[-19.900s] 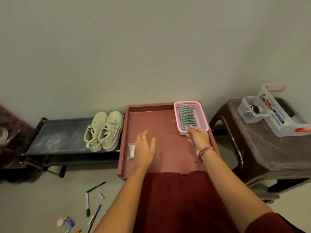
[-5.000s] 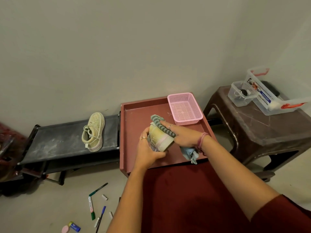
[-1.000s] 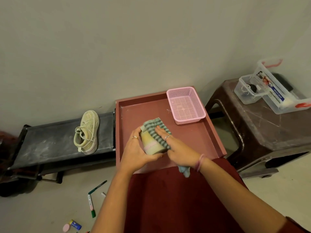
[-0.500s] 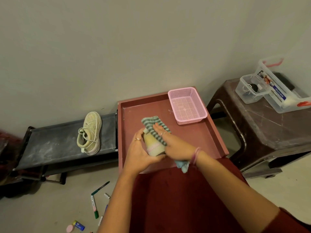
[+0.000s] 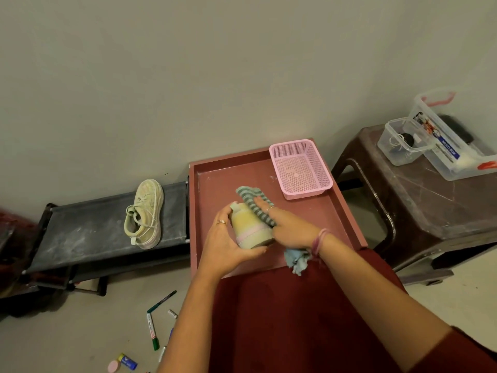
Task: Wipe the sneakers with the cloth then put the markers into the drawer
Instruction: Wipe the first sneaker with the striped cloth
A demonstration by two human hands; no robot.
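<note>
Colours and patterns, head view.
Cloth point(image 5: 254, 204): grey-and-teal stripes, pale blue end. Held sneaker point(image 5: 250, 227): pale yellow-green, pink band, at frame centre. Second sneaker point(image 5: 145, 214), left: pale green. Drawer point(image 5: 347, 211): reddish-brown. Basket point(image 5: 320, 168): pink mesh. Markers point(image 5: 153, 331), lower left: green and white. Stool point(image 5: 419, 208), right: dark brown.

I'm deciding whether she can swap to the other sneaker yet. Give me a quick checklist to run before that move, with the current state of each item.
1. Held sneaker secure: ok, left hand grips it over the red tray.
2. Cloth in hand: ok, right hand presses it on the sneaker.
3. Held sneaker fully clean: cannot tell.
4. Second sneaker reachable: ok, it lies alone on the black rack.
5. Markers stowed: not ok, they lie on the floor.
</note>
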